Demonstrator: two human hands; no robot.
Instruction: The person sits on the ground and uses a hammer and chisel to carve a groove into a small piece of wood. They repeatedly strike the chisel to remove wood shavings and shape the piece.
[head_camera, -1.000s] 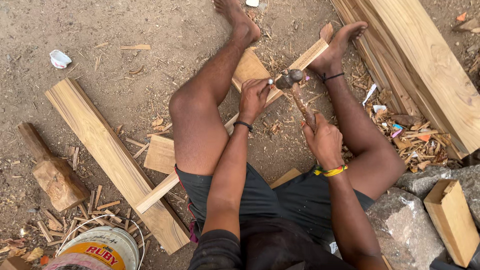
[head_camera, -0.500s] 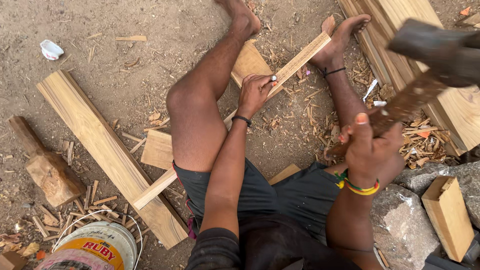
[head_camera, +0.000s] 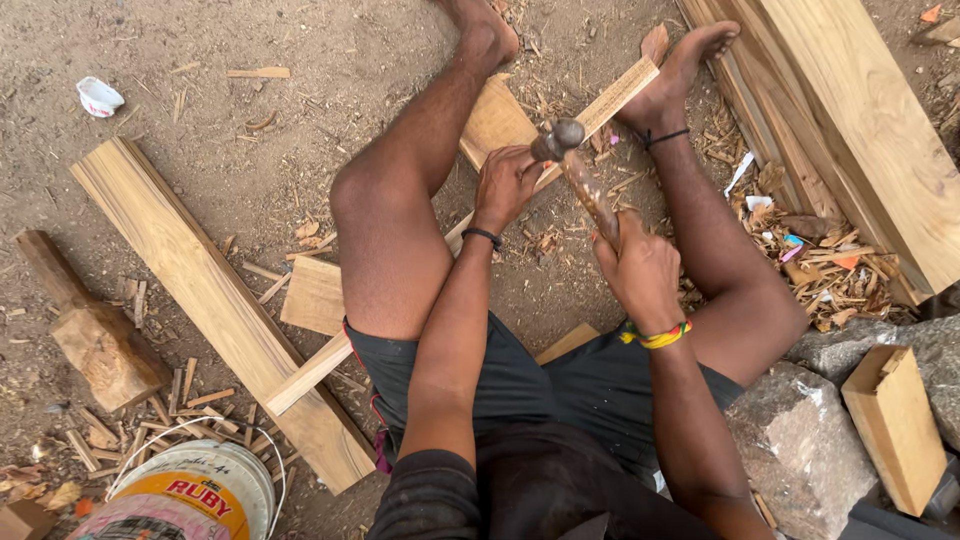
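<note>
I sit on bare ground with a long thin wooden strip lying across between my legs, its far end pinned under my right foot. My left hand is closed on the strip near its middle, probably gripping a small tool that I cannot make out. My right hand grips the wooden handle of a hammer. The hammer's metal head is down at the strip, just above my left hand. A flat wooden block lies under the strip.
A thick plank lies at the left with a small board beside it. Stacked planks run along the right. Stones, a wood offcut, a log chunk, a bucket and wood chips surround me.
My right hand raised the hammer high to the right half a second ago and has now brought it back down onto the strip by my left hand.
</note>
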